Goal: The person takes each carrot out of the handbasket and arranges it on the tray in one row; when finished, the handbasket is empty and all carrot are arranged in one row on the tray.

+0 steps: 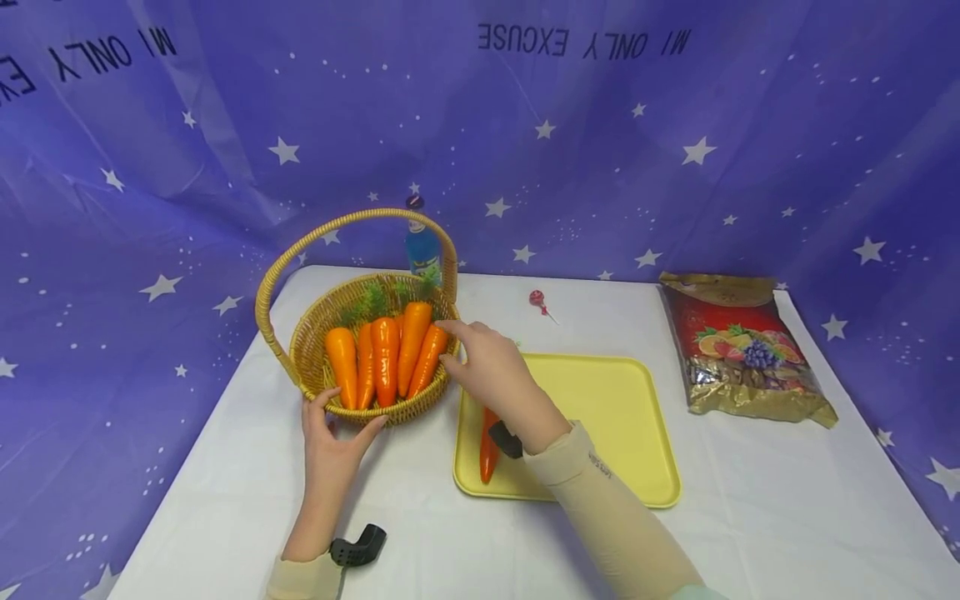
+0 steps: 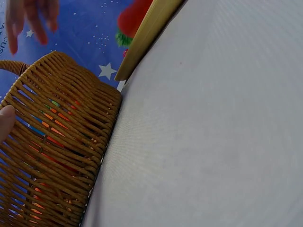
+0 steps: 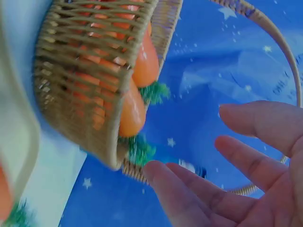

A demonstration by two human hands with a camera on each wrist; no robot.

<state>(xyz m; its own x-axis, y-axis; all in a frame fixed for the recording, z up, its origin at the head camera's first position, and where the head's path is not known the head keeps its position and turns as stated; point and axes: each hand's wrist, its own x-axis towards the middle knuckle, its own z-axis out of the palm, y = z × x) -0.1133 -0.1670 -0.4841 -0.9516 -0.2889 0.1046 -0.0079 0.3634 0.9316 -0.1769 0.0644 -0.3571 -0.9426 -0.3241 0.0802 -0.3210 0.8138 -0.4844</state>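
Observation:
A wicker basket (image 1: 420, 408) with a tall arched handle holds several orange carrots (image 1: 386, 350) with green tops. My left hand (image 1: 330, 446) grips the basket's near rim; its thumb (image 2: 5, 124) lies against the woven side in the left wrist view. Over the basket's right edge, close to the rightmost carrot, hovers my right hand (image 1: 491, 367). In the right wrist view its fingers (image 3: 189, 189) are spread, with nothing between them. Another carrot (image 1: 487, 450) lies on the yellow tray (image 1: 600, 417), partly hidden beneath my right wrist.
Behind the basket stands a blue bottle (image 1: 422, 246). A red lollipop (image 1: 537, 300) lies beyond the tray. At the right is a red and gold bag (image 1: 750, 350) with fruit pictures. A purple star-patterned cloth (image 1: 600, 167) hangs behind the white table (image 1: 420, 533).

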